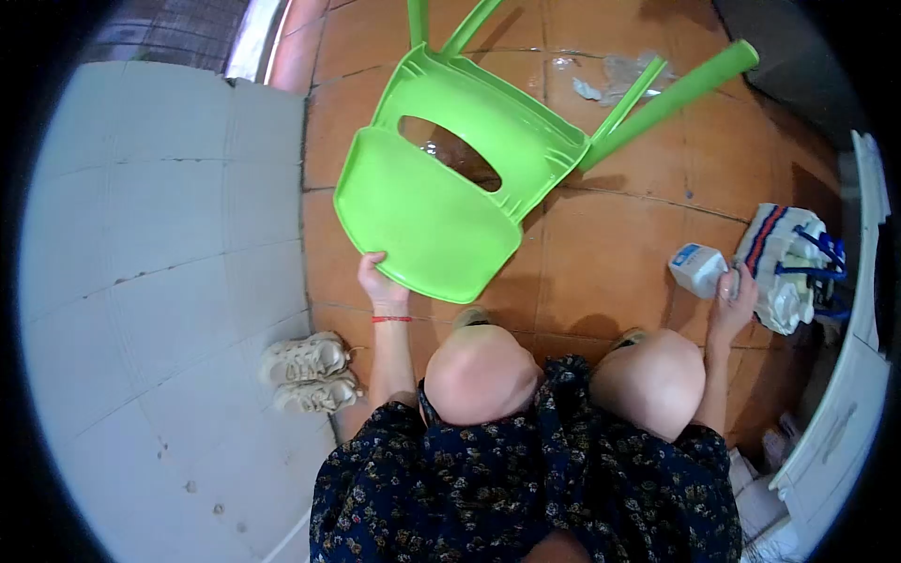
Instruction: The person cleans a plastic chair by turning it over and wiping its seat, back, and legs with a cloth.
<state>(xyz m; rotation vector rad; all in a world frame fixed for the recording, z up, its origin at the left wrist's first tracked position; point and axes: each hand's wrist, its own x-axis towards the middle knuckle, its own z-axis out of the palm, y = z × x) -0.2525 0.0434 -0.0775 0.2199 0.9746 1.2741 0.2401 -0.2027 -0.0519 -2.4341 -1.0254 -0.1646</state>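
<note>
A bright green plastic chair (427,216) is tipped over, its legs pointing away from me and a curved slot across its middle. My left hand (377,280), with a red band at the wrist, grips the chair's near edge, thumb on top and the other fingers hidden beneath. Over on the right, my right hand (736,293) is closed around one end of a white container (698,272) with a blue label. What is inside the container cannot be made out. Just beyond that hand stands a white bag (775,258) with a red and navy stripe and blue handles.
Pale shoes (314,371) sit by the white tiled wall (178,216) on the left. Crumpled clear plastic (631,77) lies on the orange tile floor (615,249) near the chair legs. A white cabinet (840,432) borders the right side.
</note>
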